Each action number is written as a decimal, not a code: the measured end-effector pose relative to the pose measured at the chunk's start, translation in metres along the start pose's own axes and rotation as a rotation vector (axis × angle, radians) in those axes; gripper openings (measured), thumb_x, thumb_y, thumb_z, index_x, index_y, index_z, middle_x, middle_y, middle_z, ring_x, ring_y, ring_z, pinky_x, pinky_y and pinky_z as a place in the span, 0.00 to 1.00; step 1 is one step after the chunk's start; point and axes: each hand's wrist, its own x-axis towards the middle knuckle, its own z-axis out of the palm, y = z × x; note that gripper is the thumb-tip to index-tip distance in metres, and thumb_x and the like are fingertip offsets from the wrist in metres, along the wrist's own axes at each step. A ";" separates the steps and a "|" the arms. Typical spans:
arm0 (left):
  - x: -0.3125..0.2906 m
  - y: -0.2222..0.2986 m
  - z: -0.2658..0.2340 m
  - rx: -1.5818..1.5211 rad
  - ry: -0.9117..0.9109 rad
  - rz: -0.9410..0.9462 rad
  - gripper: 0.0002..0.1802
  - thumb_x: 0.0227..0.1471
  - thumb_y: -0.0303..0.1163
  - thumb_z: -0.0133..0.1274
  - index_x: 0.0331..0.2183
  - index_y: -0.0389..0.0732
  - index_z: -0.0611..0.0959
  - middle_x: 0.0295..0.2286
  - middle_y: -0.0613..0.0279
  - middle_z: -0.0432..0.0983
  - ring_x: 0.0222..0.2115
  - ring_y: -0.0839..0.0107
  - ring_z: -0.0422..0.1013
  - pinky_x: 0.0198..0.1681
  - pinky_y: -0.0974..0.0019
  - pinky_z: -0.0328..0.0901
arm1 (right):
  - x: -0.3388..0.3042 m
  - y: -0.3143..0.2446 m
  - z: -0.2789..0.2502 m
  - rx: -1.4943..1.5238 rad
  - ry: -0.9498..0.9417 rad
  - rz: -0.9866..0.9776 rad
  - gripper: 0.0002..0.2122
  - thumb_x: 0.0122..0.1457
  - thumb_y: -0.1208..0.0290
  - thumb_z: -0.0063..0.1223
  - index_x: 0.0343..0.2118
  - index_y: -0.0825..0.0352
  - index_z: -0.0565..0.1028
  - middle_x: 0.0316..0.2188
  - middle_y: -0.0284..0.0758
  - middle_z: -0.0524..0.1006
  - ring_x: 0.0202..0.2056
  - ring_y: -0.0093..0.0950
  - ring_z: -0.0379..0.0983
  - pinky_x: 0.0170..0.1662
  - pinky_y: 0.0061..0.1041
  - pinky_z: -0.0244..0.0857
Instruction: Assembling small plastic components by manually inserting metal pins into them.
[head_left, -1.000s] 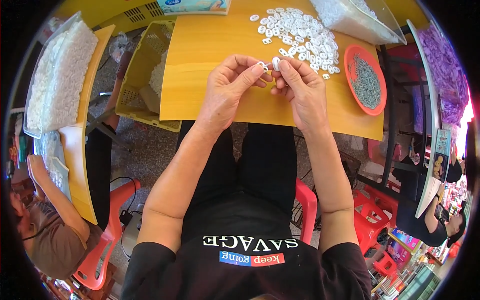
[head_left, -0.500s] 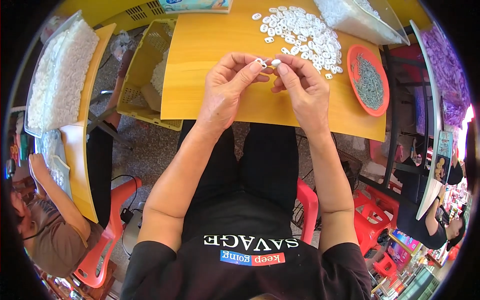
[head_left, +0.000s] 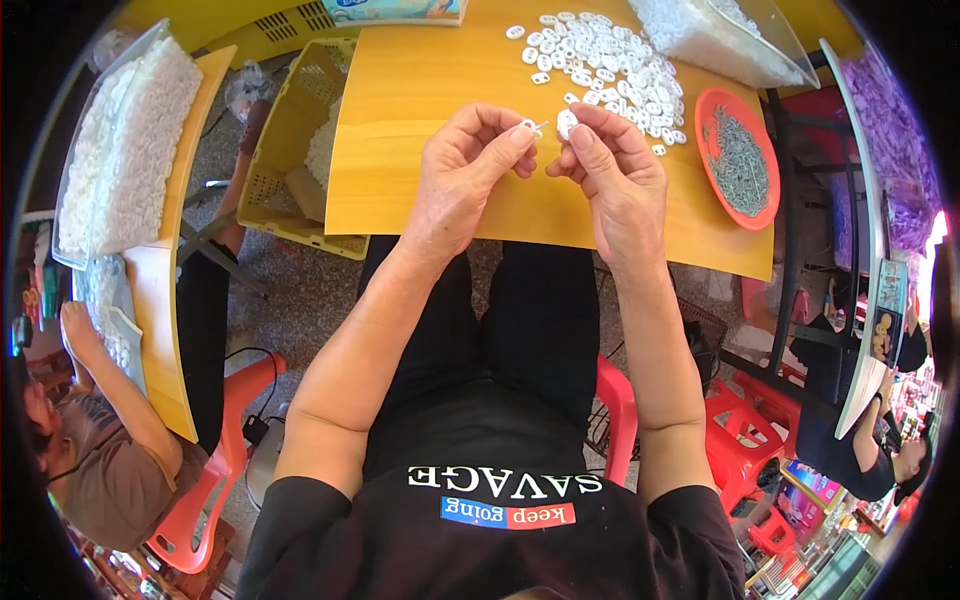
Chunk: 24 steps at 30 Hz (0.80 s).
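Note:
My left hand (head_left: 462, 175) pinches a small white plastic piece (head_left: 529, 126) between thumb and forefinger. A thin bit, perhaps a metal pin, sticks out of it toward the right. Just across a narrow gap, my right hand (head_left: 622, 172) grips a white oval piece (head_left: 567, 122) that has holes in it, like those in the heap behind. Both hands are held over the front part of the yellow table (head_left: 385, 130). Beyond them spreads a loose heap of white oval pieces (head_left: 612, 62). Right of that sits an orange-red bowl (head_left: 703, 150) with many small grey metal pins or screws (head_left: 738, 165).
A clear bin (head_left: 780, 65) of white parts stands at the far right. Left of the table is a yellow crate (head_left: 262, 150). Two people work at side tables, one by a bin of whitish parts (head_left: 130, 150). Red stools (head_left: 745, 430) stand at right.
My hands have drawn slightly apart, opening a gap between the two pieces. The right hand has turned its oval piece so that its holed face shows.

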 end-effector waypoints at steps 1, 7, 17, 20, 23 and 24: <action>0.000 0.000 0.001 -0.002 0.003 -0.012 0.08 0.58 0.30 0.55 0.35 0.36 0.77 0.27 0.65 0.75 0.29 0.78 0.70 0.36 0.73 0.66 | 0.000 0.001 0.001 0.001 -0.003 0.002 0.12 0.62 0.76 0.53 0.48 0.72 0.74 0.35 0.33 0.77 0.33 0.19 0.73 0.39 0.24 0.73; -0.001 0.001 0.001 0.044 -0.001 -0.031 0.07 0.57 0.30 0.55 0.34 0.36 0.77 0.27 0.66 0.74 0.28 0.79 0.69 0.35 0.74 0.65 | -0.001 0.002 0.008 0.004 -0.001 -0.003 0.12 0.62 0.76 0.54 0.48 0.72 0.74 0.34 0.32 0.77 0.33 0.20 0.73 0.39 0.24 0.73; 0.001 0.000 -0.002 0.075 -0.010 -0.060 0.08 0.57 0.29 0.55 0.36 0.36 0.76 0.28 0.65 0.74 0.29 0.78 0.70 0.36 0.73 0.65 | -0.001 -0.001 0.009 -0.122 0.015 -0.084 0.11 0.61 0.76 0.56 0.46 0.73 0.75 0.35 0.33 0.77 0.31 0.20 0.74 0.37 0.21 0.72; 0.002 0.001 0.000 0.082 -0.002 -0.072 0.08 0.57 0.30 0.55 0.36 0.36 0.76 0.27 0.66 0.74 0.28 0.79 0.69 0.36 0.74 0.65 | 0.000 -0.001 0.006 -0.181 0.015 -0.113 0.11 0.61 0.75 0.56 0.45 0.74 0.75 0.35 0.33 0.77 0.31 0.20 0.74 0.36 0.19 0.71; 0.002 0.003 0.002 0.149 0.009 -0.077 0.07 0.56 0.30 0.55 0.34 0.36 0.77 0.26 0.67 0.73 0.27 0.80 0.68 0.35 0.74 0.64 | 0.000 -0.003 0.006 -0.223 0.015 -0.107 0.11 0.61 0.75 0.56 0.45 0.74 0.75 0.34 0.33 0.77 0.30 0.19 0.74 0.36 0.18 0.70; 0.002 0.002 0.002 0.156 0.017 -0.078 0.07 0.56 0.30 0.55 0.34 0.36 0.77 0.25 0.67 0.73 0.27 0.80 0.68 0.34 0.75 0.63 | 0.001 -0.004 0.006 -0.231 0.019 -0.089 0.11 0.61 0.75 0.56 0.44 0.74 0.75 0.34 0.33 0.77 0.30 0.19 0.74 0.35 0.18 0.70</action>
